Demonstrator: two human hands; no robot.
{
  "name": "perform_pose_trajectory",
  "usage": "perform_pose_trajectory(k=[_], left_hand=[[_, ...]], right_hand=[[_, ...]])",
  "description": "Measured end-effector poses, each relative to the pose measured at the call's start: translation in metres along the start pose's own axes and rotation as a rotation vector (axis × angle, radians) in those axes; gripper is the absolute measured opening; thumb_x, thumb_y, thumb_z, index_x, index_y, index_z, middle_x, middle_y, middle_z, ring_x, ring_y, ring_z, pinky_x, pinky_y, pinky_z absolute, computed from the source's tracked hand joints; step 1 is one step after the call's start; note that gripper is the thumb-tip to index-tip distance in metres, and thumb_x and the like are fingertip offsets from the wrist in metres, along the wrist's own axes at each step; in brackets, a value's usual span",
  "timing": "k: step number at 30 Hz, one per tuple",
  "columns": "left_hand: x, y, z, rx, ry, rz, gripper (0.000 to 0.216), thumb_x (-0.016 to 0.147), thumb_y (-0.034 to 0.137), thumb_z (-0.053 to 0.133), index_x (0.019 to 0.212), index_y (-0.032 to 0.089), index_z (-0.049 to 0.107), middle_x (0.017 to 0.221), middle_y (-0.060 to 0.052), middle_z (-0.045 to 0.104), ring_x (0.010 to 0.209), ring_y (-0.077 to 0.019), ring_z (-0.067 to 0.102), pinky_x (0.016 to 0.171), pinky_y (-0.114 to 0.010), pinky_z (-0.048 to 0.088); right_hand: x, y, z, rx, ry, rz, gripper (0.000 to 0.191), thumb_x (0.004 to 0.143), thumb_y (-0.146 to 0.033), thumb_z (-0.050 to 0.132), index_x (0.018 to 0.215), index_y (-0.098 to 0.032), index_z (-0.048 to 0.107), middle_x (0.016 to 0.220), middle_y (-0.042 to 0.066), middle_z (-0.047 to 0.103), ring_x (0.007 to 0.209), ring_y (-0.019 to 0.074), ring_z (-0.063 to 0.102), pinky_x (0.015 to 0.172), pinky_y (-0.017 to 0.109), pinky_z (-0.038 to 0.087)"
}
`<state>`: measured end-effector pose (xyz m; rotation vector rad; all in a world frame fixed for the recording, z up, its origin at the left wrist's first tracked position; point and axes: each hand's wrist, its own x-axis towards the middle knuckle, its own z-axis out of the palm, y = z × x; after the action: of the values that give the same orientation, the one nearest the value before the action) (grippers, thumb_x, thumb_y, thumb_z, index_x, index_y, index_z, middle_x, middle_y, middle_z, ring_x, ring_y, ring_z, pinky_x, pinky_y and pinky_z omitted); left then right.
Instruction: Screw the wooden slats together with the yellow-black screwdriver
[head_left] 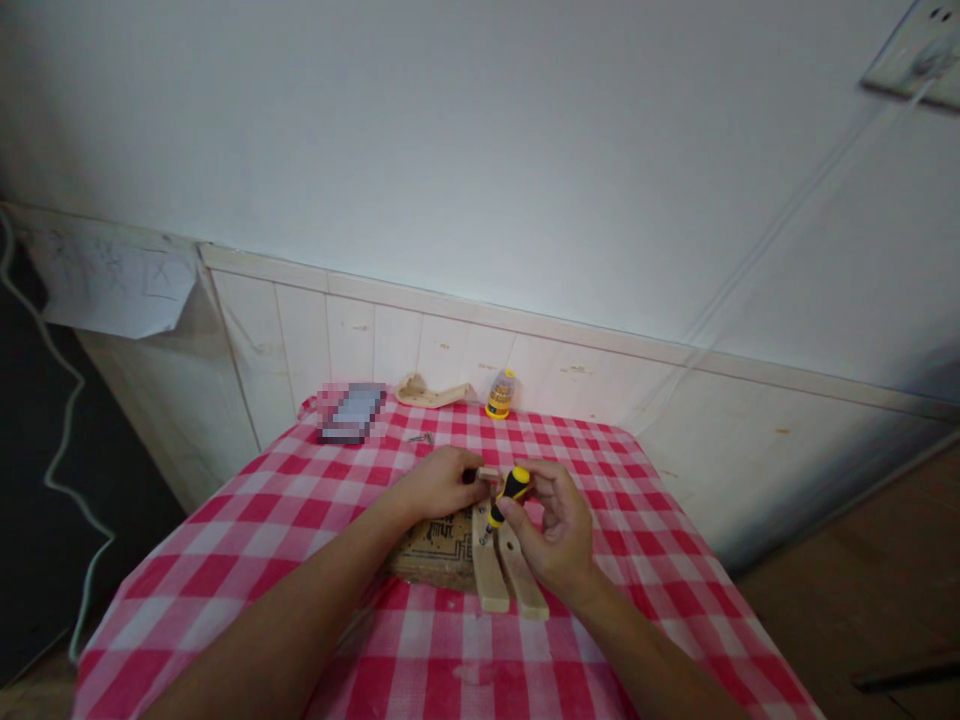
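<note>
Between the thumb and fingers of my right hand (556, 525) is a short yellow-and-black screwdriver (516, 484). It tilts down to the left, its tip at a screw or hole in a pale wooden piece (491, 585) with two leg-like strips. My left hand (444, 482) is closed around the far end of this piece, its fingertips partly hidden. The right strip has a dark round hole. Under the left part lies a brown block (435, 545) with black printing, partly covered by my left forearm.
A red-and-white checked cloth (420, 650) covers the table. Farther back are a blurred-out phone (351, 412), small metal parts (421, 438), a curved wooden piece (431, 393) and a yellow-capped bottle (499, 394). A white wall (480, 180) stands behind the table.
</note>
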<state>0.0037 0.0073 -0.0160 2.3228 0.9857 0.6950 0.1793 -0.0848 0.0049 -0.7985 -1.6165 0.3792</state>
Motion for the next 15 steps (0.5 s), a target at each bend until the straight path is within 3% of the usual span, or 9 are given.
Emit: perform_pose_trajectory(k=[15], left_hand=[[0.0012, -0.0006, 0.0003, 0.048, -0.010, -0.030, 0.023, 0.084, 0.034, 0.058, 0.069, 0.017, 0.060, 0.064, 0.001, 0.059, 0.061, -0.0137, 0.054, 0.055, -0.025, 0.029]], right_hand=[[-0.0019, 0.0075, 0.0048, -0.007, 0.090, 0.042, 0.035, 0.081, -0.017, 0.077, 0.110, -0.025, 0.059, 0.084, -0.001, 0.069, 0.068, 0.0141, 0.066, 0.061, 0.024, 0.055]])
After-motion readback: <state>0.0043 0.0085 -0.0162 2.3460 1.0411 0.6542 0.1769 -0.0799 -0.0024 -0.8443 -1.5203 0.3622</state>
